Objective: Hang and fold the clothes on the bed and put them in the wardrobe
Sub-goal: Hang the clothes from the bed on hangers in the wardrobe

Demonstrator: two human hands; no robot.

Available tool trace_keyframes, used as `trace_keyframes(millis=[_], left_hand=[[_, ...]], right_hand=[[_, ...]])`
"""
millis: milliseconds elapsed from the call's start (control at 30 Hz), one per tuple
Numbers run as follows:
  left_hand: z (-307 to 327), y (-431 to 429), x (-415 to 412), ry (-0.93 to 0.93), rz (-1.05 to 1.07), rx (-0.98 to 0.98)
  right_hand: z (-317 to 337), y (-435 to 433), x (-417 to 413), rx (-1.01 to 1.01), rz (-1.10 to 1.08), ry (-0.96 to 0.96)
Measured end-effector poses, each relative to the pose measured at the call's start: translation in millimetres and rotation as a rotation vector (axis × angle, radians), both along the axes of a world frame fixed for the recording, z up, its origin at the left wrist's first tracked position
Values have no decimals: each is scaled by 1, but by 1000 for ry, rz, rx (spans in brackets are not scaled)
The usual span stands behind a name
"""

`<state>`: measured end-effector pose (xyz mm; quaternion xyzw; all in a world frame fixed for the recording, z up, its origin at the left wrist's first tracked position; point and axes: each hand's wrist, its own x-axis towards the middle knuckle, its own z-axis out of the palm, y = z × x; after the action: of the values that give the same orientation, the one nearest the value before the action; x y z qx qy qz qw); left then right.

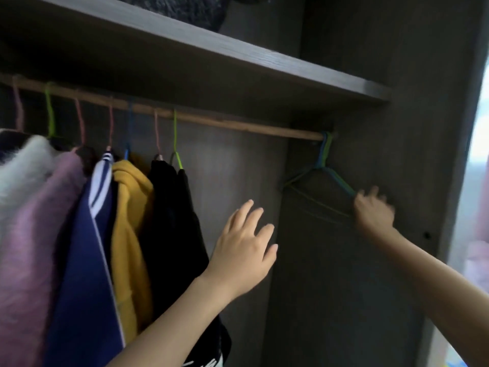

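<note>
Both bare forearms came in from the bottom edge, and the left forearm crossed in front of the lower part of a black garment [172,207]. At its end the left hand [243,250] was held flat with fingers spread, its grip slack and on nothing, in front of the bare back panel [232,168] of the wardrobe [423,128]. Further right, the right hand [373,213], blurred, had its grip curled round the near shoulder end of a small bunch of empty hangers [336,178], blue and green, hooked at the far right end of the wooden rail [238,125] against the side wall. Along the rail's left part hung the clothes, packed close: a white fluffy top [21,165], a pink fuzzy one [26,234], a navy piece with white stripes [79,260], a yellow hoodie [129,207], then the black garment, on pink, green and blue hooks. A clear stretch of rail lay between these and the empty hangers. Above ran a shelf [238,56] with something dark and fuzzy [185,9] on it.
</note>
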<state>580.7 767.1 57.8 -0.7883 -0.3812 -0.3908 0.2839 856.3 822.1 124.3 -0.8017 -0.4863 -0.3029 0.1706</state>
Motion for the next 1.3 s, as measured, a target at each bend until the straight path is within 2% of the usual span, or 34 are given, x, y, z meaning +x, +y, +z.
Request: trace_keyframes(millis=[100,200,333,467,567,700,800,900,1000,1100,1200,1300], left_hand=[[-9,7,13,-26,-47,-67],[-18,19,19,-66,-87,-194],[-26,25,24,-100,-141,-217],[-32,26,22,-121,-159,-190],[-38,27,19,-116,-149,-275],[-44,30,17,-107,-146,-333],[-47,33,19,-189,-169,-366],[-48,34,28,-346,-163,-369],[-52,37,47,-396,-160,-251],[-64,39,69,-428,-89,-148],[-81,37,90,-455,-50,-161],[-105,20,119,-434,-240,-187]], right_hand=[[-7,-12,16,-83,-5,-49],[-5,-17,19,-39,27,-130],[1,-19,17,192,152,19],[-1,-16,10,315,211,108],[-4,-16,7,330,217,144],[-8,-22,-3,254,222,125],[-25,-37,-5,231,237,140],[-54,-69,-4,345,403,145],[-77,-110,8,421,446,-83],[-91,-152,31,322,488,-332],[-113,-192,62,263,512,-429],[-135,-233,104,286,471,-437]])
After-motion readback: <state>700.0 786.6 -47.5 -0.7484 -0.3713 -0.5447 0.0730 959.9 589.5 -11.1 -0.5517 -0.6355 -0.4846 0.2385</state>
